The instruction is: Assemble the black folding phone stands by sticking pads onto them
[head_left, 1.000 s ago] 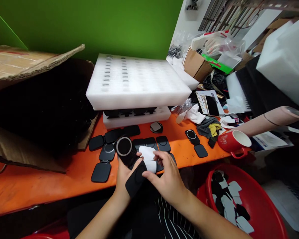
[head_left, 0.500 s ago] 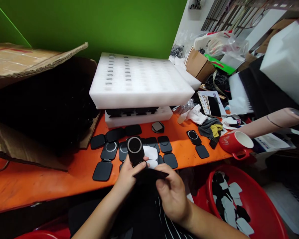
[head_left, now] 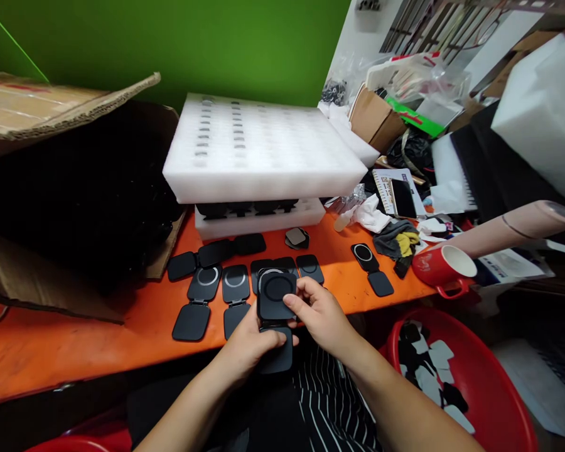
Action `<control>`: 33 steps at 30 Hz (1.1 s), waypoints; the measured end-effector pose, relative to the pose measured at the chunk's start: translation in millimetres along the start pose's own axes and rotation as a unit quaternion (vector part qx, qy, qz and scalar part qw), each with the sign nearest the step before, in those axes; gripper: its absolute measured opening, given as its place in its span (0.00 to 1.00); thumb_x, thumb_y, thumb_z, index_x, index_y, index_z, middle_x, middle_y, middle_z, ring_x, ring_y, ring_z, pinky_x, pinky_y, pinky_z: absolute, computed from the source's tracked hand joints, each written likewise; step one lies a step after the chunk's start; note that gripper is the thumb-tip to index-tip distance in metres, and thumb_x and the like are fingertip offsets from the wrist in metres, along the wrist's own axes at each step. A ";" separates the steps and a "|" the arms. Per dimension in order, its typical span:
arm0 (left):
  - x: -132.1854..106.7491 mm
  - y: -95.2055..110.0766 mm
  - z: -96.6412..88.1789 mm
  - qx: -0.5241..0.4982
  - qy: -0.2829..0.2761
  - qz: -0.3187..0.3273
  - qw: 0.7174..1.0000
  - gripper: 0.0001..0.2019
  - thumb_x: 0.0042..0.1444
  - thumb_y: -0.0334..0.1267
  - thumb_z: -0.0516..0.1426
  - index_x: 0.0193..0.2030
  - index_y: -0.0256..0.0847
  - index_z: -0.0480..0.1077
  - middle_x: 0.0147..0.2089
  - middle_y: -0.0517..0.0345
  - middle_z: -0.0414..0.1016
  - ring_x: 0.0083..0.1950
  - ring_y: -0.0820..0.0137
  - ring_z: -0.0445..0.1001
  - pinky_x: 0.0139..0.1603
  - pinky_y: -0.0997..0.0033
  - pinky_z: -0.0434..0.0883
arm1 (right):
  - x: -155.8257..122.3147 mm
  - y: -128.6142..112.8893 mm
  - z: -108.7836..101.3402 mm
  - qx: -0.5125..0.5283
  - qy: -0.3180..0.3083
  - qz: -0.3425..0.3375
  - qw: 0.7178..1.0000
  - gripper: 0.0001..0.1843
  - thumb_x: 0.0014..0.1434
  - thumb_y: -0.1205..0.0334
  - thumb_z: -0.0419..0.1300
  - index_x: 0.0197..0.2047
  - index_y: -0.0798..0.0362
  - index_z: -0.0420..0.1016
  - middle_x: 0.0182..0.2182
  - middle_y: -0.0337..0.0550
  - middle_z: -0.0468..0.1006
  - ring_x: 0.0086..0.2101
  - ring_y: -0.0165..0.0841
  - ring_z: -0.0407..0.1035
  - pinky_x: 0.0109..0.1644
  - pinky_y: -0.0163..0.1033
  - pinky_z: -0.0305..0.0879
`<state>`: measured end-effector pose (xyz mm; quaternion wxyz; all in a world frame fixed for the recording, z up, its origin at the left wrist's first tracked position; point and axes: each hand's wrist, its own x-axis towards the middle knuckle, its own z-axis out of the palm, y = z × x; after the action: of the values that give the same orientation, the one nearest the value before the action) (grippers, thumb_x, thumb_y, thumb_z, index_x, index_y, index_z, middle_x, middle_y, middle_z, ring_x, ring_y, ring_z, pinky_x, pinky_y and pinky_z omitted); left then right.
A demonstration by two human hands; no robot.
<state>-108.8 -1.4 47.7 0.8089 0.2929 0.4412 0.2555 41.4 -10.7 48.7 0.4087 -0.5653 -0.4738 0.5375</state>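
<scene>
My left hand (head_left: 245,344) is closed around a black folding charger (head_left: 277,359), its thumb pressed on the lower pad. With thumb and fingers, my right hand (head_left: 324,314) pinches the right edge of a thin black square panel (head_left: 279,294) marked with a dark ring. This panel lies over the charger's upper pad; a bit of white ring shows past its top edge, and I cannot tell whether it sits flush. Similar unfolded chargers lie beyond and left of my hands, among them one with a white ring (head_left: 235,284).
White foam trays (head_left: 263,185) stand stacked at the back, dark pieces between them. To the left is an open cardboard box (head_left: 70,125). At right are another charger (head_left: 380,284), a red mug (head_left: 433,270) and a red basin (head_left: 503,376) with black and white pieces.
My right hand has moved up and brought the thin black panel over the charger's upper pad, covering most of its white ring. My left hand still holds the charger.
</scene>
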 end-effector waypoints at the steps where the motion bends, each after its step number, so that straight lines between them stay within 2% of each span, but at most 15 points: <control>1: 0.1 -0.2 0.3 0.000 -0.001 -0.001 1.000 0.26 0.36 0.27 0.59 0.46 0.40 0.63 0.36 0.56 0.76 0.32 0.64 0.78 0.32 0.69 0.71 | 0.0 0.4 0.3 -0.006 0.002 0.002 1.000 0.09 0.58 0.54 0.56 0.33 0.50 0.65 0.26 0.34 0.67 0.26 0.27 0.66 0.26 0.31 0.67; 8: -0.2 0.2 3.1 0.006 -0.001 0.001 1.000 0.27 0.37 0.27 0.59 0.48 0.41 0.63 0.35 0.58 0.76 0.32 0.65 0.77 0.32 0.69 0.71 | 0.4 2.1 0.1 -0.042 0.019 -0.003 0.999 0.08 0.58 0.55 0.56 0.33 0.50 0.64 0.27 0.35 0.68 0.26 0.28 0.68 0.24 0.30 0.66; 16: -0.2 -0.9 5.7 0.014 0.003 0.007 1.000 0.24 0.37 0.27 0.58 0.46 0.41 0.63 0.33 0.59 0.76 0.32 0.65 0.77 0.31 0.70 0.69 | -0.6 1.9 2.9 -0.029 0.028 -0.002 0.999 0.09 0.57 0.54 0.57 0.32 0.50 0.65 0.25 0.35 0.66 0.24 0.28 0.67 0.25 0.32 0.70; 33: 3.8 -5.6 4.3 0.023 0.008 0.004 1.000 0.23 0.37 0.27 0.59 0.44 0.40 0.64 0.34 0.58 0.77 0.33 0.64 0.77 0.33 0.68 0.71 | -0.7 0.2 1.2 -0.050 0.033 -0.001 0.998 0.10 0.57 0.55 0.57 0.31 0.51 0.64 0.23 0.33 0.67 0.20 0.26 0.67 0.22 0.31 0.65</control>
<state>-102.4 -3.9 43.5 0.7975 0.3111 0.4519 0.2509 40.3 -11.5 48.5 0.3958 -0.6023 -0.4868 0.4936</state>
